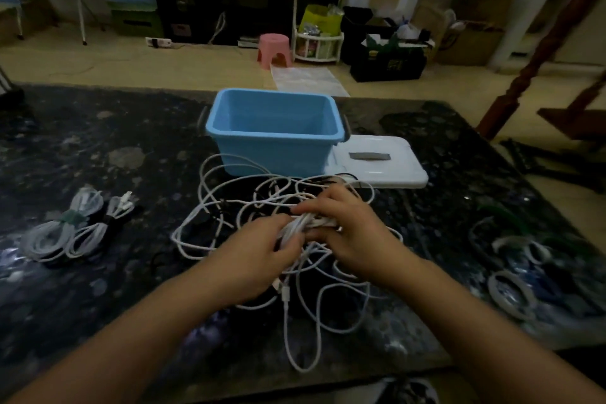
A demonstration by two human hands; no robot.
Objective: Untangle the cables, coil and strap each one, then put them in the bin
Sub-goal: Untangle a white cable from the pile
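While loose white cables [262, 207] sprawl on the table [98, 147] near the blue bin [275, 128], left hand [259, 259] & right hand [347, 233] both grip one bunched coil [306, 223].

Bin [275, 138] behind cables [262, 207], lid [380, 167] right.

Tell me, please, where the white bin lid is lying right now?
In the head view, the white lid lies flat on the dark table, right of the blue bin and behind the cable tangle.
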